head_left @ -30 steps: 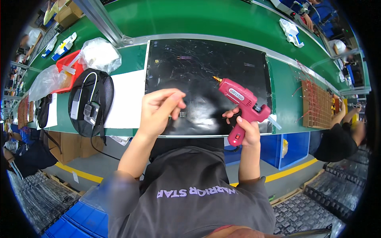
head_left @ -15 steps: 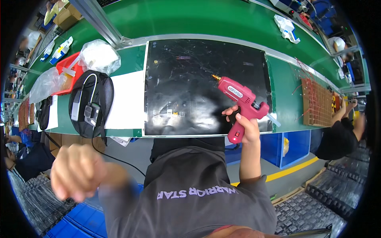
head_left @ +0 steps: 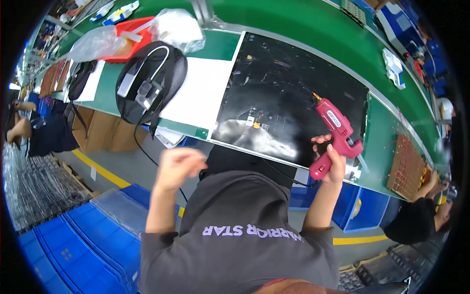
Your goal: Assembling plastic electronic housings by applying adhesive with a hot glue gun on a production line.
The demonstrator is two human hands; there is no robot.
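My right hand [head_left: 337, 165] is wrapped round the handle of a dark pink hot glue gun [head_left: 335, 119], with fingers at its black trigger. The gun is raised in front of the black mat [head_left: 289, 88], its brass nozzle [head_left: 317, 96] pointing away and to the left. From its back end sticks a pale glue stick [head_left: 363, 163]. My left hand [head_left: 180, 166] hangs off the near table edge, left of my body. Its fingers are bent and pressed together; whether anything is in them is hidden.
A black mesh bag [head_left: 169, 90] with a white cable and small devices lies at left, by white paper [head_left: 203, 93]. Behind it are a red bin [head_left: 142, 25] and plastic bags [head_left: 178, 30]. A brown gridded tray [head_left: 406, 169] stands at right, near another person's hands [head_left: 433, 186].
My left hand has come in from the far left toward my body and the table edge. The view has turned and shifted; my right hand still grips the glue gun.
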